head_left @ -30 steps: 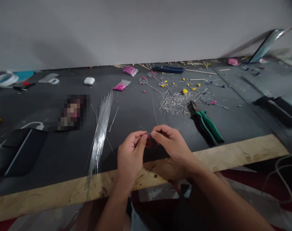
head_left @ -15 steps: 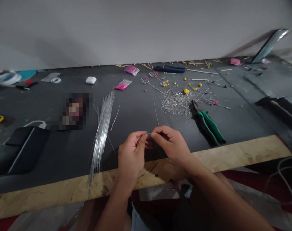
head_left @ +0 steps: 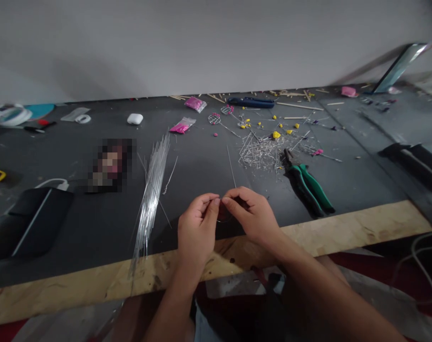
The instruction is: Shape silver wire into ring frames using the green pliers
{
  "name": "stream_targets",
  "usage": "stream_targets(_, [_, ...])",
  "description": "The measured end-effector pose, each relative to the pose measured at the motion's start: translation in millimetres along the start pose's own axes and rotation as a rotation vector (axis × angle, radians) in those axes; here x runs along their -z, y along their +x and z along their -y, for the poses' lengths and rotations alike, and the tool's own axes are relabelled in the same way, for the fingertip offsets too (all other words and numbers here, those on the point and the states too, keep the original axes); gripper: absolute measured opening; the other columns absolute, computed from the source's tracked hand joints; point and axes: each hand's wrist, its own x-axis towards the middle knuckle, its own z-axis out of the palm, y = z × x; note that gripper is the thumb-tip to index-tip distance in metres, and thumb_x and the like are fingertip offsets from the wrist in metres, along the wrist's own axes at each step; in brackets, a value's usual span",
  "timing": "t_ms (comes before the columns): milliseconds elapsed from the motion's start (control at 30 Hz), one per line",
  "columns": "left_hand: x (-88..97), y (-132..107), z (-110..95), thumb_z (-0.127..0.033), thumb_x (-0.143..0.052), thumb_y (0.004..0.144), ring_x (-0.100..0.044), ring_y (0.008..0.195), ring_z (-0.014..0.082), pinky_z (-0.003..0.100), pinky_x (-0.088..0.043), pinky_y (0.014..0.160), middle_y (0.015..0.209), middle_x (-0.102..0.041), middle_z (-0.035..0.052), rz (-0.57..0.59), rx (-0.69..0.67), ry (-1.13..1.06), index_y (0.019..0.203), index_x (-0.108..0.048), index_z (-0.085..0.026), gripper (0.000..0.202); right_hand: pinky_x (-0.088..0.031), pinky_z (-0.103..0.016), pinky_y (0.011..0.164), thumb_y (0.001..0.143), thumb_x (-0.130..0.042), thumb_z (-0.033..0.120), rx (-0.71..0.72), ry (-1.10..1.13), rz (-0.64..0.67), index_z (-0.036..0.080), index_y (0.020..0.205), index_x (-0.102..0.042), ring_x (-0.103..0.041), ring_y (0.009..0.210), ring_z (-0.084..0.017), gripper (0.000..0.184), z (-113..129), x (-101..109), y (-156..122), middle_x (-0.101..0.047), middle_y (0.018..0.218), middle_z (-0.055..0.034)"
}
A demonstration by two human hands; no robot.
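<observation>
My left hand and my right hand meet fingertip to fingertip over the near edge of a dark table. Both pinch a thin wire loop with something dark red in it, too small to name. A bundle of long silver wires lies just left of my left hand. One loose straight wire lies beyond my fingers.
Green-handled pliers lie right of my hands, by a heap of cut wire bits and yellow beads. Pink bead bags, a white earbud case and a blue tool sit farther back. A dark case is at left.
My fingertips have drawn slightly closer together over the loop. The view has barely shifted; nothing else on the table has moved.
</observation>
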Motion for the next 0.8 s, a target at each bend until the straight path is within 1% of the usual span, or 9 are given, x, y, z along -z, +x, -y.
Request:
stream_targets(67, [-0.3, -0.5, -0.3, -0.034, -0.053, 0.085, -0.064, 0.067, 0.0134, 0.025, -0.051, 0.064, 0.076, -0.068, 0.0005, -0.007, -0.006, 0.024, 0.090, -0.063, -0.020, 0.018, -0.042, -0.026, 0.067, 0.085, -0.053, 0.025, -0.011, 0.003, -0.011, 0.021, 0.078, -0.063, -0.057, 0.072, -0.014, 0.013, 0.0, -1.3, -0.3, -0.064, 0.076, -0.0005])
stream_targets(167, [-0.3, -1.1, -1.2, -0.033, -0.050, 0.087, -0.061, 0.071, 0.0130, 0.025, -0.047, 0.066, 0.079, -0.066, -0.0004, -0.024, -0.045, 0.118, 0.090, -0.061, -0.021, 0.017, -0.042, -0.026, 0.065, 0.084, -0.054, 0.026, -0.018, 0.001, -0.031, 0.021, 0.077, -0.063, -0.056, 0.071, -0.014, 0.013, 1.1, -3.3, -0.8, -0.063, 0.075, 0.0001])
stream_targets(267, [-0.5, -1.3, -2.3, -0.031, -0.046, 0.089, -0.057, 0.067, 0.0119, 0.024, -0.044, 0.064, 0.078, -0.063, -0.0010, -0.015, -0.075, 0.166, 0.090, -0.058, -0.021, 0.016, -0.042, -0.025, 0.065, 0.084, -0.054, 0.025, -0.029, 0.006, -0.043, 0.022, 0.077, -0.064, -0.056, 0.071, -0.014, 0.013, 3.1, -5.2, -1.7, -0.063, 0.075, 0.0002])
stream_targets(367, [-1.4, -1.5, -2.6, -0.031, -0.043, 0.090, -0.054, 0.065, 0.0120, 0.024, -0.043, 0.062, 0.075, -0.060, -0.0011, -0.009, -0.093, 0.153, 0.090, -0.056, -0.021, 0.016, -0.042, -0.026, 0.065, 0.083, -0.055, 0.027, -0.059, 0.033, -0.050, 0.022, 0.078, -0.065, -0.057, 0.071, -0.014, 0.012, 4.8, -6.7, -2.8, -0.064, 0.076, 0.0000])
stream_targets(533, [-3.1, -2.1, -0.6, -0.031, -0.042, 0.091, -0.053, 0.067, 0.0123, 0.024, -0.043, 0.062, 0.077, -0.058, -0.0012, -0.019, -0.114, 0.132, 0.090, -0.054, -0.022, 0.015, -0.045, -0.026, 0.065, 0.081, -0.057, 0.030, -0.122, 0.117, -0.059, 0.023, 0.081, -0.065, -0.059, 0.071, -0.014, 0.011, 5.9, -8.4, -3.6, -0.066, 0.077, -0.0004])
stream_targets(667, [-3.7, -1.7, -0.1, -0.031, -0.041, 0.091, -0.053, 0.068, 0.0123, 0.024, -0.043, 0.064, 0.077, -0.057, -0.0013, -0.006, -0.119, 0.129, 0.091, -0.053, -0.022, 0.015, -0.045, -0.026, 0.064, 0.081, -0.056, 0.029, -0.148, 0.160, -0.031, 0.022, 0.081, -0.065, -0.058, 0.070, -0.014, 0.011, 6.0, -7.7, -3.0, -0.065, 0.076, 0.0000])
stream_targets(800, [-4.0, -1.5, -2.1, -0.030, -0.042, 0.091, -0.053, 0.068, 0.0123, 0.024, -0.044, 0.064, 0.078, -0.057, -0.0010, 0.005, -0.128, 0.123, 0.090, -0.053, -0.022, 0.014, -0.042, -0.024, 0.061, 0.081, -0.056, 0.029, -0.197, 0.252, 0.013, 0.021, 0.078, -0.063, -0.053, 0.064, -0.012, 0.011, 6.8, -5.6, -1.7, -0.060, 0.069, 0.0017])
